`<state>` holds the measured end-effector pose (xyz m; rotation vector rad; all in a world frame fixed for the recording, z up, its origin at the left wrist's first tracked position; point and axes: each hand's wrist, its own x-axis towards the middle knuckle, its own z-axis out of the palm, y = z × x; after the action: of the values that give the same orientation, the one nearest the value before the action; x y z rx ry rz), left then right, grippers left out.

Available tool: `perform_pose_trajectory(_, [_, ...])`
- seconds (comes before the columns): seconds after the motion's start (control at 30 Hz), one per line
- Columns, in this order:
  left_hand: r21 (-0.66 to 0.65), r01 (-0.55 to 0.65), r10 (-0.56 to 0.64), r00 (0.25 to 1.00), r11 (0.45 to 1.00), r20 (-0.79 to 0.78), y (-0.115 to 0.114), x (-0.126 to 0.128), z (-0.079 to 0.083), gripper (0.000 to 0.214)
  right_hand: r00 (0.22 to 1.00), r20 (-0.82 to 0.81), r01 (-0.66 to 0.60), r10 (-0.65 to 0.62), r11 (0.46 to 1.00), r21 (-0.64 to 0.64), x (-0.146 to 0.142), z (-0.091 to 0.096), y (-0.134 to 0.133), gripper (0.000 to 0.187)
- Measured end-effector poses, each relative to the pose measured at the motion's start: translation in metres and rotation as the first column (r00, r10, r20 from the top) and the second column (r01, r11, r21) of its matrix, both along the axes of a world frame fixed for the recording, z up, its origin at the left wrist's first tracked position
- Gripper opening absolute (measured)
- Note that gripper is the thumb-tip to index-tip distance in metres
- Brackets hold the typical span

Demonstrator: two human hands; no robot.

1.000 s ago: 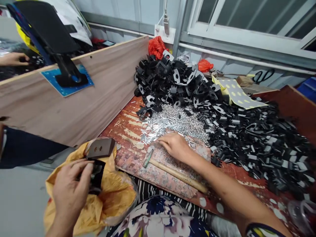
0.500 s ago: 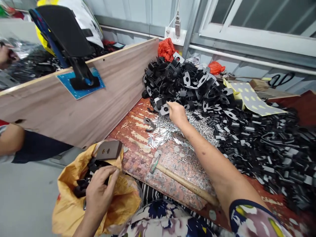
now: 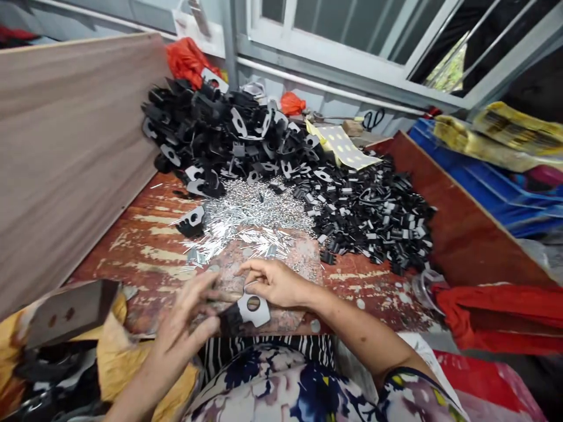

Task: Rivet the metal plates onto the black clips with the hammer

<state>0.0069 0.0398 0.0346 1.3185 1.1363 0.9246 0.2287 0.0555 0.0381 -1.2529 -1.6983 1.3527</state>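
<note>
My right hand (image 3: pixel 277 284), fingers pinched, holds a black plastic bracket (image 3: pixel 254 310) with a light grey face and a round hole, low over the front of the table. Close to the bracket's left side is my left hand (image 3: pixel 189 316), a little blurred, its fingers apart and nothing seen in them. Whether its thumb touches the bracket I cannot tell. Beyond the hands lie many thin silver pins (image 3: pixel 246 214). A similar loose bracket (image 3: pixel 192 221) rests left of the pins. Behind them rises a heap of such brackets (image 3: pixel 211 126).
Small black clips (image 3: pixel 369 211) are piled at the right. A wooden board (image 3: pixel 83 135) walls off the left side, a red-brown board (image 3: pixel 466 211) the right. At the lower left an orange sack (image 3: pixel 127 351) holds black parts and a brown block (image 3: pixel 73 313). Red cloth (image 3: pixel 484 328) hangs right.
My right hand has drawn back from the heap toward me with a bracket. My left hand has come from over the sack to the bracket. The view has turned right.
</note>
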Motion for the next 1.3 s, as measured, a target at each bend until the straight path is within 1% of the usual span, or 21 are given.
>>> perform_pose_trajectory(0.1, [-0.002,0.302,-0.302,0.952,0.953,-0.054,-0.001,0.008,0.005,0.031,0.999,-0.002,-0.05,0.05,0.999,-0.007,0.014,0.003,-0.015,0.036])
perform_pose_trajectory(0.17, [-0.008,0.398,-0.398,0.916,0.917,-0.057,-0.003,0.014,0.002,0.022,0.981,0.196,-0.029,0.008,0.995,0.101,0.027,0.006,-0.017,0.031])
perform_pose_trajectory(0.2, [-0.025,0.399,-0.4,0.915,0.916,-0.056,-0.004,0.016,-0.001,0.023,0.94,0.336,-0.004,-0.057,0.984,0.178,0.038,0.007,-0.017,0.027])
perform_pose_trajectory(0.27, [-0.091,0.292,-0.296,0.955,0.952,-0.034,-0.007,0.019,-0.007,0.028,0.784,0.563,0.075,-0.263,0.94,0.334,0.069,0.01,-0.012,0.02])
perform_pose_trajectory(0.33, [-0.216,0.11,-0.109,0.994,0.97,0.019,-0.01,0.018,-0.013,0.033,0.625,0.634,0.204,-0.456,0.879,0.431,0.109,0.009,-0.003,0.029])
perform_pose_trajectory(0.4, [-0.382,-0.011,0.051,0.994,0.924,0.094,-0.013,0.017,-0.015,0.042,0.467,0.671,0.29,-0.576,0.816,0.499,0.149,0.002,0.007,0.03])
perform_pose_trajectory(0.43, [-0.452,-0.03,0.103,0.985,0.891,0.136,-0.015,0.016,-0.015,0.045,0.405,0.685,0.304,-0.606,0.796,0.524,0.164,-0.002,0.011,0.029])
perform_pose_trajectory(0.5, [-0.538,-0.028,0.163,0.965,0.842,0.205,-0.017,0.016,-0.012,0.045,0.327,0.707,0.292,-0.627,0.778,0.555,0.183,-0.014,0.018,0.03])
perform_pose_trajectory(0.6, [-0.597,-0.031,0.21,0.949,0.802,0.233,-0.017,0.019,-0.009,0.046,0.276,0.725,0.243,-0.631,0.776,0.583,0.187,-0.027,0.021,0.036])
perform_pose_trajectory(0.77, [-0.645,-0.041,0.243,0.943,0.763,0.226,-0.018,0.021,-0.012,0.047,0.241,0.708,0.212,-0.664,0.748,0.629,0.188,-0.032,0.015,0.039])
perform_pose_trajectory(0.83, [-0.646,-0.044,0.245,0.943,0.762,0.225,-0.018,0.019,-0.013,0.046,0.252,0.657,0.25,-0.711,0.704,0.665,0.195,-0.03,0.011,0.038])
perform_pose_trajectory(0.9, [-0.644,-0.067,0.264,0.94,0.762,0.215,-0.019,0.018,-0.013,0.047,0.354,0.555,0.323,-0.753,0.655,0.683,0.199,-0.027,0.005,0.04])
perform_pose_trajectory(0.93, [-0.641,-0.083,0.278,0.937,0.763,0.209,-0.018,0.018,-0.013,0.048,0.445,0.505,0.35,-0.74,0.662,0.663,0.197,-0.026,0.002,0.04])
perform_pose_trajectory(0.97, [-0.636,-0.098,0.29,0.935,0.766,0.206,-0.018,0.018,-0.013,0.048,0.551,0.469,0.352,-0.69,0.702,0.619,0.192,-0.026,-0.001,0.04])
perform_pose_trajectory(1.0, [-0.628,-0.104,0.293,0.934,0.772,0.205,-0.018,0.019,-0.013,0.048,0.652,0.455,0.319,-0.606,0.765,0.56,0.186,-0.026,-0.003,0.039])
perform_pose_trajectory(1.03, [-0.616,-0.103,0.288,0.935,0.781,0.207,-0.017,0.019,-0.014,0.048,0.723,0.469,0.255,-0.508,0.826,0.503,0.177,-0.027,-0.005,0.039])
perform_pose_trajectory(1.07, [-0.604,-0.097,0.275,0.938,0.791,0.209,-0.017,0.02,-0.014,0.047,0.753,0.498,0.186,-0.431,0.865,0.467,0.168,-0.029,-0.007,0.039])
perform_pose_trajectory(1.1, [-0.591,-0.086,0.256,0.943,0.802,0.211,-0.016,0.021,-0.014,0.045,0.744,0.536,0.137,-0.4,0.876,0.463,0.158,-0.03,-0.007,0.04])
perform_pose_trajectory(1.13, [-0.579,-0.071,0.233,0.949,0.812,0.211,-0.016,0.022,-0.013,0.044,0.704,0.574,0.113,-0.418,0.864,0.49,0.15,-0.031,-0.008,0.04])
perform_pose_trajectory(1.23, [-0.565,-0.069,0.208,0.96,0.822,0.186,-0.016,0.023,-0.01,0.044,0.545,0.639,0.085,-0.543,0.794,0.602,0.132,-0.031,-0.009,0.033])
perform_pose_trajectory(1.3, [-0.568,-0.118,0.247,0.957,0.814,0.155,-0.016,0.022,-0.007,0.049,0.503,0.696,0.032,-0.513,0.816,0.578,0.127,-0.029,-0.01,0.027])
